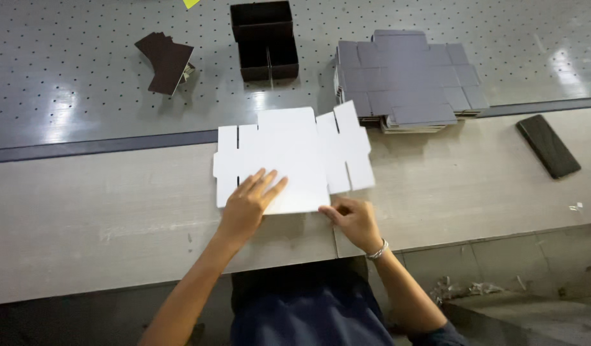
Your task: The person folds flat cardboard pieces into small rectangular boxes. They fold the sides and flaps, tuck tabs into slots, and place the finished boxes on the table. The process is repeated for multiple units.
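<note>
My left hand [249, 204] lies flat, fingers spread and released, pressing the white die-cut box blank [295, 154] against the wooden bench [103, 211]. My right hand [353, 221] sits at 3 o'clock from the left, fingertips pinching the blank's near edge. The blank lies flat, white side up, at bench centre. At 1 o'clock from it: a stack of grey blanks [407, 80]. At 12 o'clock: an assembled dark box [264, 40]. At 3 o'clock, well apart: a black phone [548, 146].
</note>
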